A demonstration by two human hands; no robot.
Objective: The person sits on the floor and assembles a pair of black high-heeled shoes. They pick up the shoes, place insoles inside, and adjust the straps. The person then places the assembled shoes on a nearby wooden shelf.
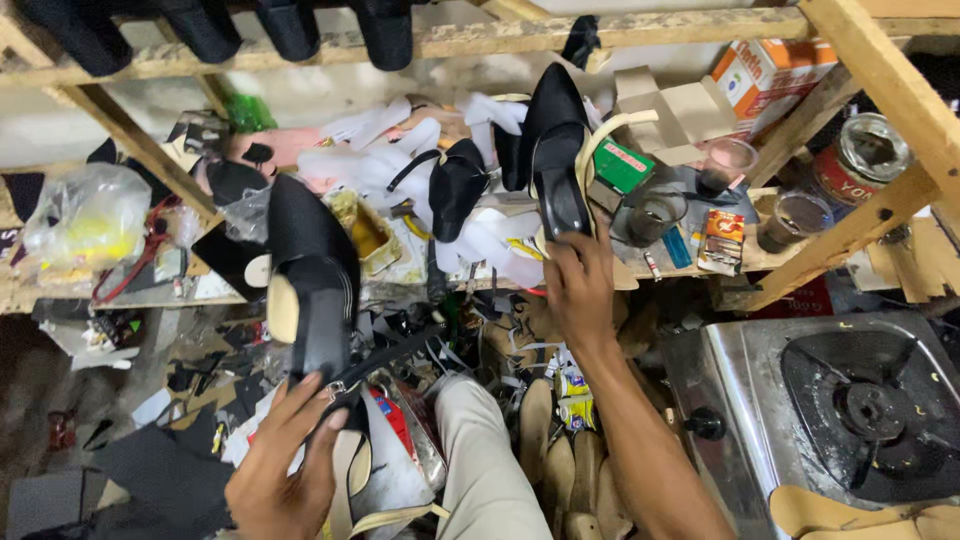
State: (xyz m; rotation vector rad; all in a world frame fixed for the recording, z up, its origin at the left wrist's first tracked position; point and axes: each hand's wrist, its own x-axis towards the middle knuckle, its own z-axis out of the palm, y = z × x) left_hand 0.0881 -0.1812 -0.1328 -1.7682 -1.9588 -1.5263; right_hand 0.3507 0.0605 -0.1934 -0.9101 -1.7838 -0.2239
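My left hand point(280, 470) and right hand point(580, 285) each gripped a light, stiff black pointed slingback shoe point(310, 290) by its heel end, the other black pointed shoe point(557, 160) likewise.

**One head-worn view, looking steeply down**

A single camera on the person's head tilts down over a cluttered wooden workbench point(800, 255), close to both hands. Beyond the left hand's fingers point(300, 400) a black pointed shoe point(310, 270) fills the near field; past the right hand's fingers point(580, 250) rises another black pointed shoe point(555, 150). A steel gas stove point(740, 380) occupies the lower right corner.
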